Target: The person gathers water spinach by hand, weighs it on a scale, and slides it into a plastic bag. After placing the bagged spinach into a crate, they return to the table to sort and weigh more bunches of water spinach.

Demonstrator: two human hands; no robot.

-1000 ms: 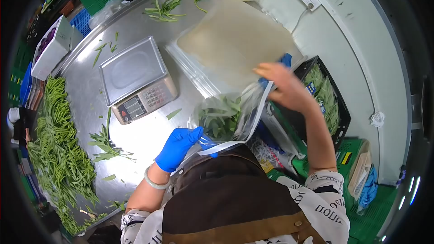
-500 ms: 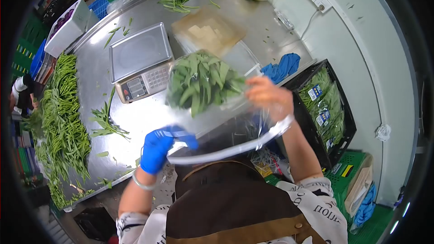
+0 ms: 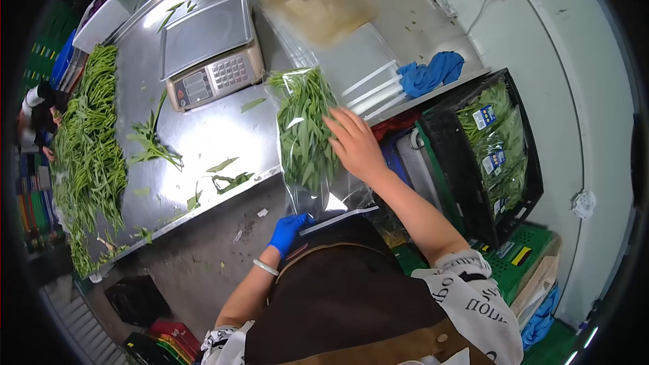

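I see the clear plastic bag, filled with long green leafy stalks, lying flat on the shiny steel table. Its open end hangs over the table edge toward the person's brown apron. Half a second ago this bag was up in the air in front of the chest, held by its rim with both hands; now it is down on the table and the greens are spread long inside it.

The right hand, bare, has let go of the rim. It is now open with the fingers spread and lies flat on top of the bag, on the right side of the greens. The left hand, in a blue glove, is closed on the bottom corner of the bag, just beside the white zip strip, lower than before and below the table edge.

The grey weighing scale stands behind the bag, near it but not touching. Just beside the bag on the right lies a stack of empty clear bags, and past them a blue cloth. The black plastic crate with packed greens stands at the right of the table. A long heap of loose green stalks lies well apart along the left side.
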